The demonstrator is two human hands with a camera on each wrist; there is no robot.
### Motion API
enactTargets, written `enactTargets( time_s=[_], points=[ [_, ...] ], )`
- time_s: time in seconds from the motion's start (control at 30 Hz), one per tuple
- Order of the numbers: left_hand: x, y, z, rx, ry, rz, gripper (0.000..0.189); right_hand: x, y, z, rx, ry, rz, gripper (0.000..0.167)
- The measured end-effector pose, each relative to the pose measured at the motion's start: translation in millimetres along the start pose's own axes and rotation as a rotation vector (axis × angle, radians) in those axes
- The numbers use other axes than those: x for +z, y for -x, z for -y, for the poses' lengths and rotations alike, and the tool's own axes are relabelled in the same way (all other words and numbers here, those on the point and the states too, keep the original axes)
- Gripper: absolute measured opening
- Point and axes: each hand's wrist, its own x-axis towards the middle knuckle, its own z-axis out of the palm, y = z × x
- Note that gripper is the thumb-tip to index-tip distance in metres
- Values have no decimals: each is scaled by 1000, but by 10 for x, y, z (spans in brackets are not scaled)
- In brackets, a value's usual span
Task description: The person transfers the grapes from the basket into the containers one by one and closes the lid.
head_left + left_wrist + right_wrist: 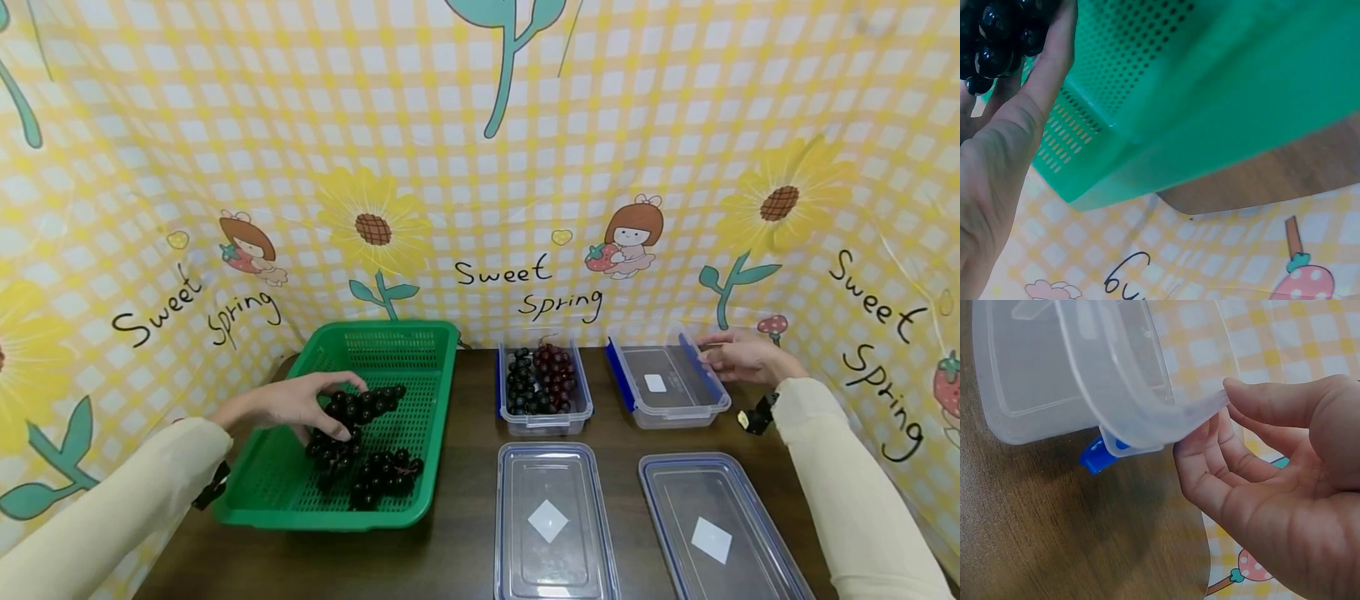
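So the left hand has its thumb and fingers curled round a bunch of shiny black grapes over the rectangular green plastic basket on the left, with another glossy black bunch lying in the basket's near right part. Over on the far right, the right hand is pinching the right side of a see-through plastic container with blue clips. Between them sits a matching clear container (black grapes left, dark red ones right), and two clear rectangular lids lie nearer on the brown wooden table
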Motion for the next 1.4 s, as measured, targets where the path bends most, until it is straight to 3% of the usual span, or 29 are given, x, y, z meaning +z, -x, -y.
enactTargets(
  time_s=[0.37, 0.53, 0.97, 1.4],
  points=[
    [-139, -25, -234, 84, 35, -86, 71, 4, -15, -25, -8, 21, -4, 66],
    [-199, -51, -394, 114, 96, -128, 72, -12, -13, -25, -18, 44, -13, 65],
    [-348, -178, -782, 246, 129, -218, 69, -22, -13, -25, -20, 44, -27, 65],
    [-281, -363, -1183, 266, 203, -291, 71, 32, 25, -12, -31, 53, -24, 64]
  ],
)
